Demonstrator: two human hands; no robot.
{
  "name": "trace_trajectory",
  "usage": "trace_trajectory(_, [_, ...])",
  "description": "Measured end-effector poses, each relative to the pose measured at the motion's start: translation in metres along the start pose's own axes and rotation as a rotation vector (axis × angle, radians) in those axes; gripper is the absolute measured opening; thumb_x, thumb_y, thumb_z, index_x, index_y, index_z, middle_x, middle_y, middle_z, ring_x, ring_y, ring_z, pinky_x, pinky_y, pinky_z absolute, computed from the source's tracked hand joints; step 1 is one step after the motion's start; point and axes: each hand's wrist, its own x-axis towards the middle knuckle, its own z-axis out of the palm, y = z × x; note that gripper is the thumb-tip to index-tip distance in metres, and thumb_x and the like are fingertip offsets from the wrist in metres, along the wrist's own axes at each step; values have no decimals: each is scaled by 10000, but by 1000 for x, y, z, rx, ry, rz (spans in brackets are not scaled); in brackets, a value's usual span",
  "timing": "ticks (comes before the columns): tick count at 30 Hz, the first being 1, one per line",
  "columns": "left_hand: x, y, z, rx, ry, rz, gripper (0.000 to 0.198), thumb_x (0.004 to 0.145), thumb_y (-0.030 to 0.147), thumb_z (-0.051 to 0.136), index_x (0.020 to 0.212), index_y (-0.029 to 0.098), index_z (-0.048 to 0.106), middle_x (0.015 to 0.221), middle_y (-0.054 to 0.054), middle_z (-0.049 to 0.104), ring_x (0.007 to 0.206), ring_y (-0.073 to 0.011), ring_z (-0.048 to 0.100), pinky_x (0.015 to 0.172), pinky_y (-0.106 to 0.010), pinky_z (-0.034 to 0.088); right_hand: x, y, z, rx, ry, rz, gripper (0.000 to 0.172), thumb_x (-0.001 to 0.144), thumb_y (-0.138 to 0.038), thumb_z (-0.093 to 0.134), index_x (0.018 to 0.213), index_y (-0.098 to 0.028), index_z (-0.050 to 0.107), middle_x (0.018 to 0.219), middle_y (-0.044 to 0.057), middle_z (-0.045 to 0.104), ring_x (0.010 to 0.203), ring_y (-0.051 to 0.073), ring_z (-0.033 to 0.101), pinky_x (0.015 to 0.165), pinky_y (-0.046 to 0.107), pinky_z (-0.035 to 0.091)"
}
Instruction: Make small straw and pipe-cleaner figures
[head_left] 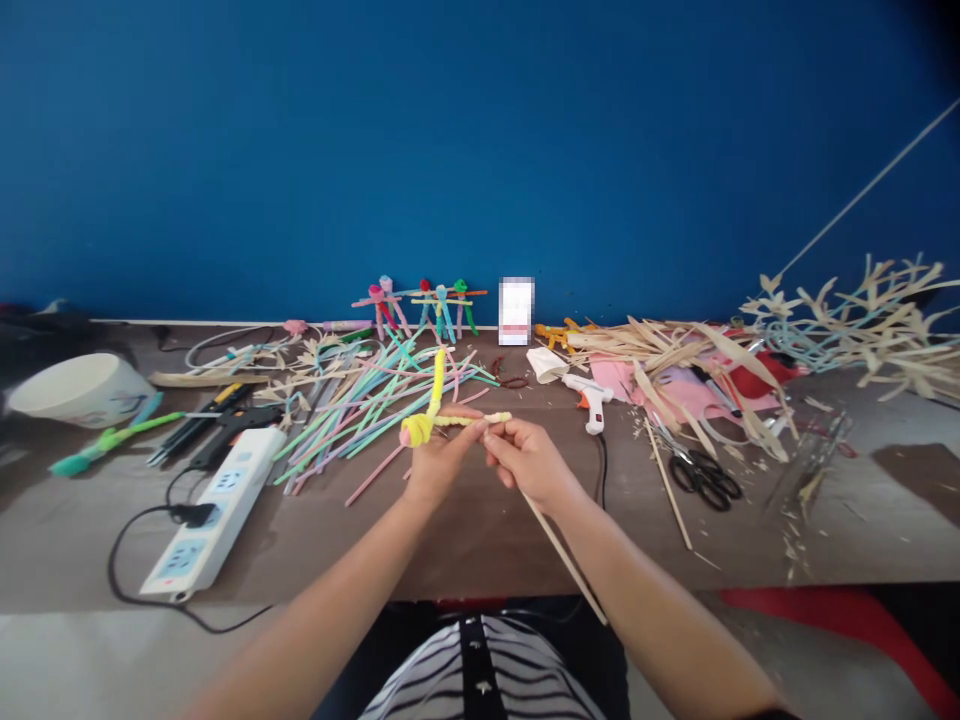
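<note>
My left hand (442,458) is closed around a yellow pipe-cleaner figure (417,430) with a wrapped round head, a pinkish spot on it and one limb sticking up. Its pale yellow fuzzy strand (496,417) runs right to the fingertips of my right hand (523,460), which pinch near its end, touching the left thumb. A thin pale stick (562,550) comes out from beneath my right hand and slants down past the table's front edge. What the right palm encloses is hidden. Just left of my hands lies a heap of pastel pipe cleaners (337,410).
Several finished pipe-cleaner figures (442,305) lean on the blue wall beside a phone (516,312). Right are a white glue gun (592,400), black scissors (705,480) and dried strips (645,350). Left are a power strip (217,515), a black glue gun (236,430) and a white bowl (82,390).
</note>
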Motion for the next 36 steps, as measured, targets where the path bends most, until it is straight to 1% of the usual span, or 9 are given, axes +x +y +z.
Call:
trace_trajectory(3, [-3, 0, 0, 131, 17, 11, 105, 660, 253, 617, 709, 161, 604, 691, -18, 595, 696, -141, 553, 698, -289, 438, -5, 4, -2, -237, 51, -97, 148, 734, -314, 479, 702, -171, 500, 548, -43, 478, 390, 57, 382, 391, 183, 282])
trace_trajectory(9, [-6, 5, -5, 160, -105, -23, 129, 693, 256, 579, 781, 167, 608, 759, -37, 627, 755, -160, 573, 713, -293, 441, -14, -8, -13, -771, 94, -205, 129, 767, -228, 438, 800, -195, 558, 681, 10, 595, 571, 121, 502, 540, 218, 331])
trace_trajectory(13, [-8, 1, -8, 143, -124, -44, 157, 715, 248, 554, 843, 164, 584, 790, -44, 613, 752, -153, 565, 693, -282, 444, -15, -11, -11, -901, 108, -217, 172, 798, -234, 397, 778, -197, 565, 654, 14, 607, 540, 126, 504, 520, 220, 299])
trace_trajectory(20, [-8, 1, -10, 296, -76, 55, 86, 714, 238, 560, 759, 168, 585, 721, -27, 602, 733, -152, 559, 715, -293, 437, -16, -11, -3, -1047, 74, -242, 112, 781, -198, 423, 766, -197, 534, 614, -2, 586, 531, 120, 496, 510, 225, 249])
trace_trajectory(27, [-5, 6, -16, 404, -192, 174, 43, 697, 198, 572, 723, 186, 604, 713, -30, 616, 720, -162, 570, 704, -298, 436, -22, -33, -8, -1252, -7, -284, 114, 791, -217, 421, 754, -181, 523, 678, 31, 603, 596, 142, 522, 533, 252, 234])
trace_trajectory(30, [-4, 14, -20, 409, -299, 140, 40, 689, 190, 577, 714, 182, 606, 711, -31, 614, 711, -160, 560, 698, -295, 427, -18, -44, -18, -1219, -86, -312, 106, 768, -207, 451, 723, -173, 541, 681, 28, 601, 601, 135, 510, 535, 254, 240])
trace_trajectory(32, [-3, 20, -22, 370, -419, 56, 45, 693, 196, 574, 710, 169, 606, 701, -33, 607, 702, -156, 550, 691, -289, 419, -11, -47, -27, -1081, -149, -317, 80, 740, -195, 483, 701, -171, 549, 669, 10, 589, 599, 119, 494, 535, 240, 259])
trace_trajectory(34, [-4, 22, -25, 267, -523, -63, 63, 691, 212, 582, 711, 158, 604, 692, -32, 597, 697, -151, 539, 681, -279, 413, -1, -45, -34, -828, -229, -261, 48, 702, -199, 526, 673, -162, 540, 631, -13, 563, 573, 96, 476, 517, 214, 284])
trace_trajectory(36, [-6, 19, -25, 114, -533, -162, 82, 679, 229, 600, 706, 152, 598, 676, -22, 579, 683, -142, 526, 661, -265, 405, 7, -36, -38, -484, -308, -150, 84, 673, -227, 564, 667, -154, 523, 597, -30, 534, 522, 73, 456, 477, 188, 307])
